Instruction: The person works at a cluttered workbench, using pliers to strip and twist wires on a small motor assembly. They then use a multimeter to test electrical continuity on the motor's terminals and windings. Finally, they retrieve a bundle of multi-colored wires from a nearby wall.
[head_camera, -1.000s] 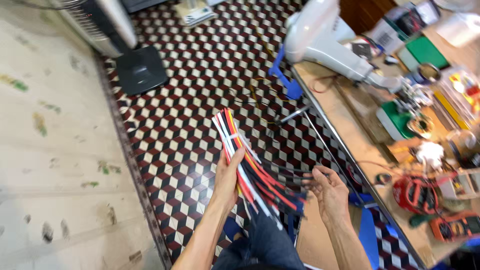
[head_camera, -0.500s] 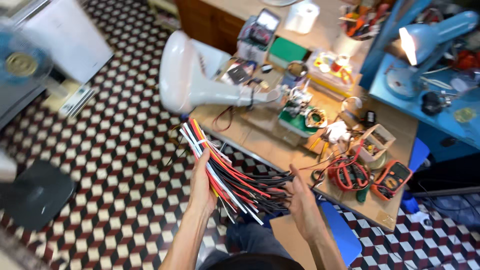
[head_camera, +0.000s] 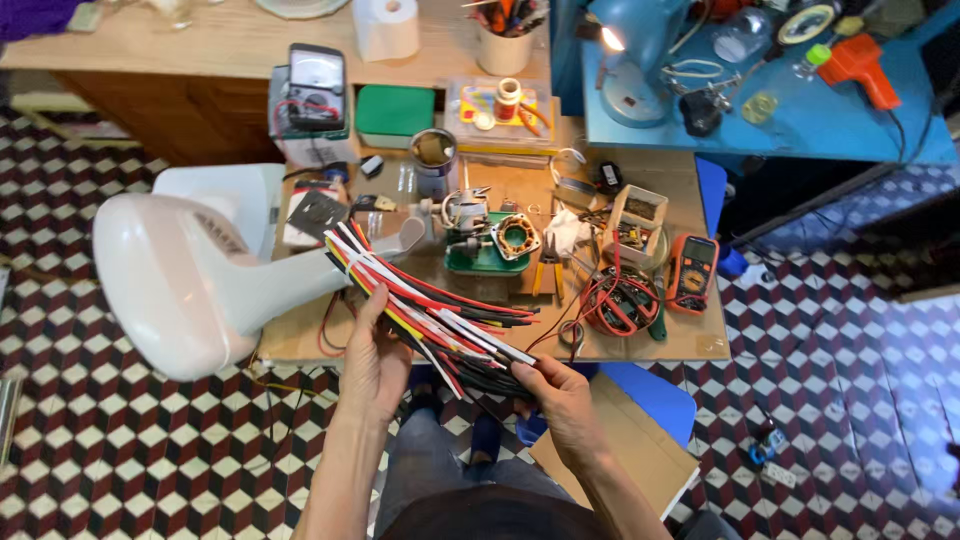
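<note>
While both hands are on the bundle of tubes (head_camera: 435, 305), they grip it at different places: the left hand (head_camera: 375, 365) cups it from below near its middle, thumb up along the near side and fingers curled loosely under, and the right hand (head_camera: 560, 395) closes its fingers around the lower, near end. The bundle lies slantwise between them — its long axis runs from the right hand, low and close to the body, up and away to the left, where the free ends fan out past the left hand over the edge of the workbench (head_camera: 300, 340). The left hand is thus the nearer to those loose tips, the right to the gathered end. The tubes are thin, straight, stiff-looking lengths in red, black, white and a few yellow, splayed a little at the far end and packed tighter toward the right hand. Just beyond the tips lies a white fan housing (head_camera: 180, 285), tipped on its side across the bench's left corner. Further out on the bench stand a green-based motor stator (head_camera: 490, 245), a coil of red and black leads (head_camera: 615, 305), an orange multimeter (head_camera: 692, 272) and a small can (head_camera: 433, 160); a blue table with a lit lamp (head_camera: 625, 60) adjoins at the far right, and the floor is patterned tile.
</note>
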